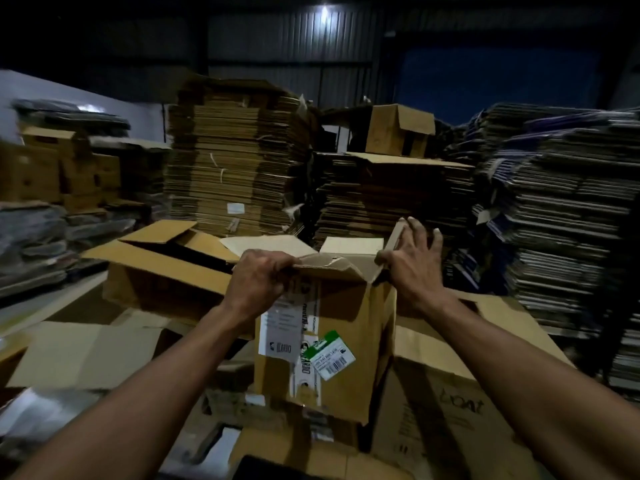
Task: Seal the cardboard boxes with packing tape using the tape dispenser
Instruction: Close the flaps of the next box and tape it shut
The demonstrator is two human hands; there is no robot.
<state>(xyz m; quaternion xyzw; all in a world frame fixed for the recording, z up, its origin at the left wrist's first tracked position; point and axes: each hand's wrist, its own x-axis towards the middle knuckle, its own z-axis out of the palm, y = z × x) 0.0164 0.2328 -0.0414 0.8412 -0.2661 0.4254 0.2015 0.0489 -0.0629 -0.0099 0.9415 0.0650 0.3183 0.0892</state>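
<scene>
Both hands on upright cardboard box [349, 344]: left hand [258, 284] grips near flap [332, 266], right hand [412, 261] clasps side flap [394, 237]. Flaps unfolded, untaped; tape dispenser unseen.

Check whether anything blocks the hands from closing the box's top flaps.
Nothing visible does. The left hand grips the near flap, the right hand holds the right flap; the box stands upright. No tape dispenser is in view.
</scene>
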